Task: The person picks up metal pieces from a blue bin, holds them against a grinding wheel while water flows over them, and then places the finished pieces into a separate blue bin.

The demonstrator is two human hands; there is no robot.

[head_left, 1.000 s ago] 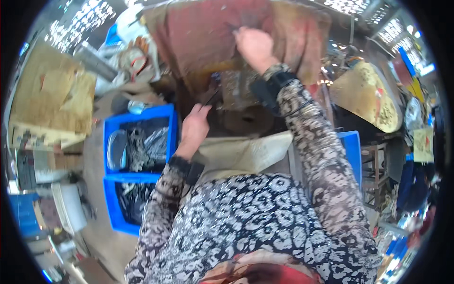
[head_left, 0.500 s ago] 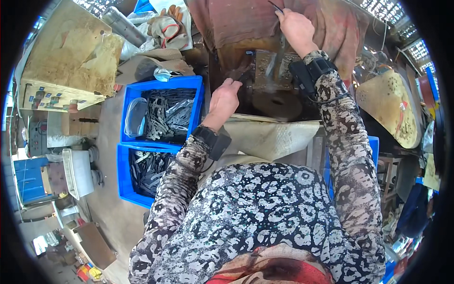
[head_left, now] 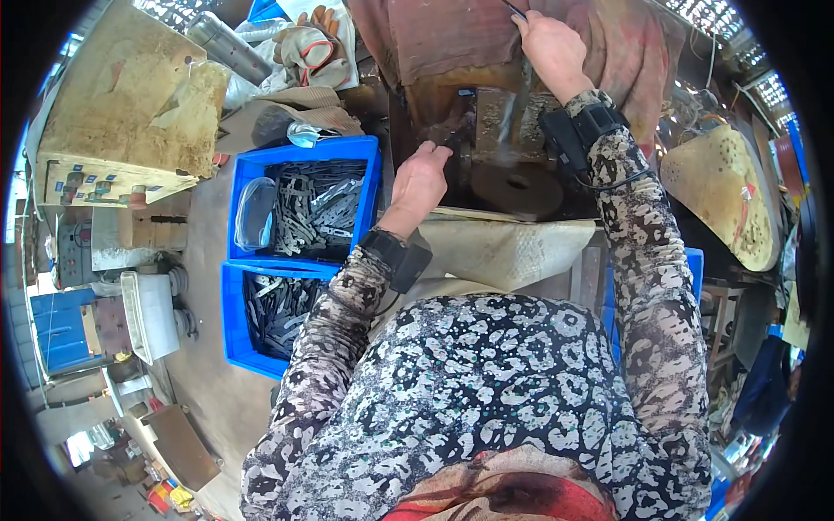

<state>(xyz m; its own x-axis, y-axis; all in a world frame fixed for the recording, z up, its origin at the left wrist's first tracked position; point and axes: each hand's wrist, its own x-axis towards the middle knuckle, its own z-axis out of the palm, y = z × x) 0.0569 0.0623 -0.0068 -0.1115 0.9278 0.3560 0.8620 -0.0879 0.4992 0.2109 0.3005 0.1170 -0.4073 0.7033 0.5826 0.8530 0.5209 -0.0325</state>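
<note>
Over at the far side, the right hand (head_left: 553, 54) is pinching a dark, thin piece (head_left: 515, 9) over the draped reddish cloth (head_left: 452, 43), the piece's far end slipping out of view! Nearer and to the left, the left hand (head_left: 420, 184) has its fingers bent close together; whether they grip anything, I cannot tell. Just to its right lies a round brown disc (head_left: 519, 188) with a central hole. Left again: two blue bins (head_left: 372, 187), one nearer, one farther, both loaded with flat metal strips (head_left: 300, 213)!
</note>
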